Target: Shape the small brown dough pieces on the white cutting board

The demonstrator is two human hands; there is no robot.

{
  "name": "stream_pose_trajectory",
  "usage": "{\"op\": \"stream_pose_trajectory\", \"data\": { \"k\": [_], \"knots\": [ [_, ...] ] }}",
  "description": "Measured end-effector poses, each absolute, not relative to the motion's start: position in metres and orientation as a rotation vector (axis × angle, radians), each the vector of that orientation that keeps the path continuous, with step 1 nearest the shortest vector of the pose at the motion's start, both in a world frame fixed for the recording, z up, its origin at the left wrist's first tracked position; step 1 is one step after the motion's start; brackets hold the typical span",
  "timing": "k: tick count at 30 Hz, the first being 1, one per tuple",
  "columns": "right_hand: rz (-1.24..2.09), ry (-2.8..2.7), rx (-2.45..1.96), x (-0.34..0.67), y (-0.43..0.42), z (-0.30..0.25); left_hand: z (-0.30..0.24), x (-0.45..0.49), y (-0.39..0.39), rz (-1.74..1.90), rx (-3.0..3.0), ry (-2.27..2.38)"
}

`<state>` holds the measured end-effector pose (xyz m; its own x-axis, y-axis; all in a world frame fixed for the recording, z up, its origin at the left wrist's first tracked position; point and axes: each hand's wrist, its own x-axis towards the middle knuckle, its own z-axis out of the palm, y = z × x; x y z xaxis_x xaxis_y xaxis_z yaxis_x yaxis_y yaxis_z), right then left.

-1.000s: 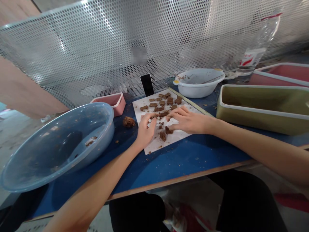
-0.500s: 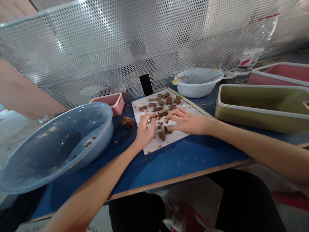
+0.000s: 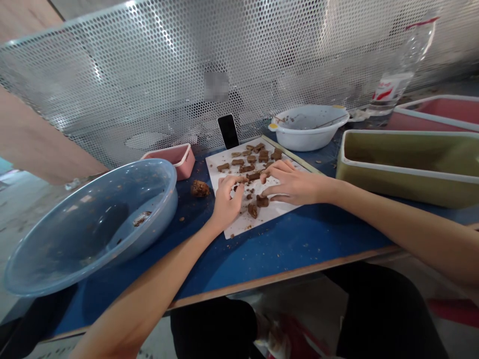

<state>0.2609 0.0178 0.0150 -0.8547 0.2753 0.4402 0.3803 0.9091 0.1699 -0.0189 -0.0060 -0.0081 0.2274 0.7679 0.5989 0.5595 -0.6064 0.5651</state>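
Note:
My left hand (image 3: pixel 227 202) rests at the left side of a white sheet (image 3: pixel 239 227). Its fingers are bent, with a gap between thumb and forefinger where a small dark bit shows; no firm grip is visible. My right hand (image 3: pixel 290 183) reaches in from the right, fingers spread, tips close to a brown stick-like piece (image 3: pixel 254 175) and a dark brown chunk (image 3: pixel 262 201). Another brown lump (image 3: pixel 252 210) lies nearer the front among crumbs. Toward the back of the sheet, several brown block-shaped pieces (image 3: pixel 251 159) lie in loose rows.
Left of the sheet are a rough brown lump (image 3: pixel 200 188), a large blue basin (image 3: pixel 164 214) and a pink tray (image 3: pixel 185 162). Behind stands a phone (image 3: pixel 228 131) against perforated metal (image 3: pixel 168 99). On the right are a white basin (image 3: pixel 307 139), a green planter (image 3: pixel 396 177) and a plastic bottle (image 3: pixel 396 75).
My right hand has shifted slightly, and its lower fingers have drawn back from the dark brown chunk, which shows more fully. My left hand stays nearly in place. The whole view has moved slightly.

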Motion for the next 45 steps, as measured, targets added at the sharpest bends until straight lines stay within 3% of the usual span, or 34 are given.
{"op": "stream_pose_trajectory", "data": {
  "k": [29,45],
  "knots": [
    [-0.215,-2.397,-0.671,0.248,-0.001,0.020,0.001,-0.008,-0.021,1.166,2.371,1.047],
    [-0.266,-2.497,-0.484,0.257,-0.001,0.029,0.006,-0.009,-0.023,1.067,2.298,0.950]
  ]
}}
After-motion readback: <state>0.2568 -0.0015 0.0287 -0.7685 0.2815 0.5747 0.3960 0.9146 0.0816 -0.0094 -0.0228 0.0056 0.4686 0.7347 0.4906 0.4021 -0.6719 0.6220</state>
